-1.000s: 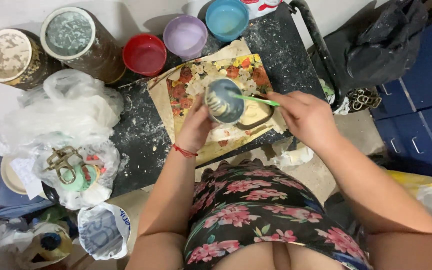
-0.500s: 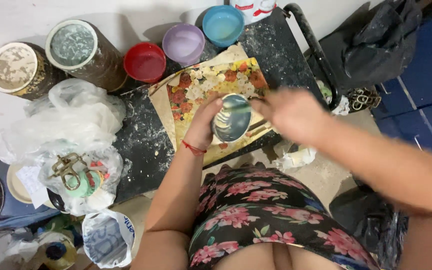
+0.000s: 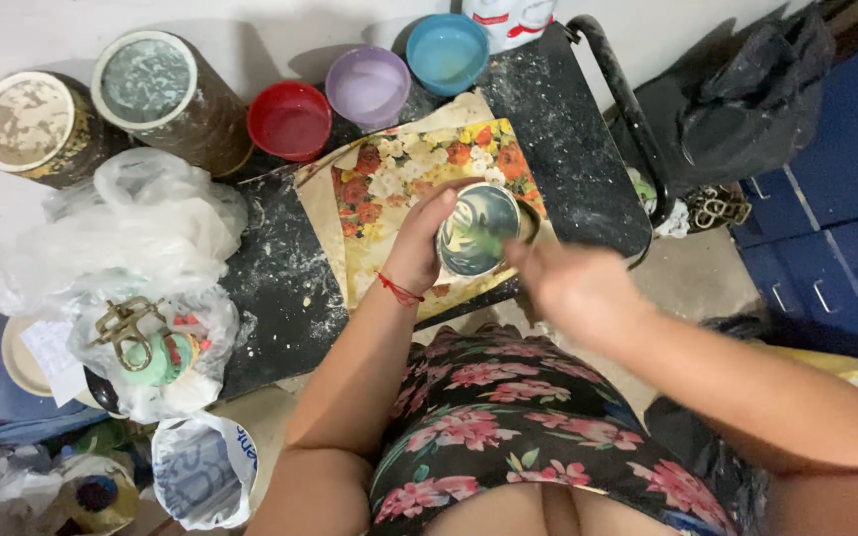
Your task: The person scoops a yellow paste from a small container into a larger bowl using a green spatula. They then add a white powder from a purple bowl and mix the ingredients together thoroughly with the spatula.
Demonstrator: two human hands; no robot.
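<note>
Gripping a small round cup (image 3: 478, 230) from its left side, the left hand (image 3: 421, 250) has its fingers curled around the wall, a red thread bracelet (image 3: 400, 291) on the wrist. The cup sits tilted above a floral-printed sheet (image 3: 399, 179) that lies on the dark, paint-spattered tabletop (image 3: 578, 149) — its inside shows streaks of green and white. The right hand (image 3: 573, 288) is blurred just beside the cup's right edge; I cannot tell whether it holds anything or how far its fingers are spread. Behind the sheet stand three small bowls — red (image 3: 291, 120), lilac (image 3: 368, 87) and blue (image 3: 447, 52). Two paint-crusted cans (image 3: 156, 84) sit at the far left, and crumpled clear plastic bags (image 3: 116, 248) lie near the tabletop's left edge, one holding a green object with a metal piece on top
</note>
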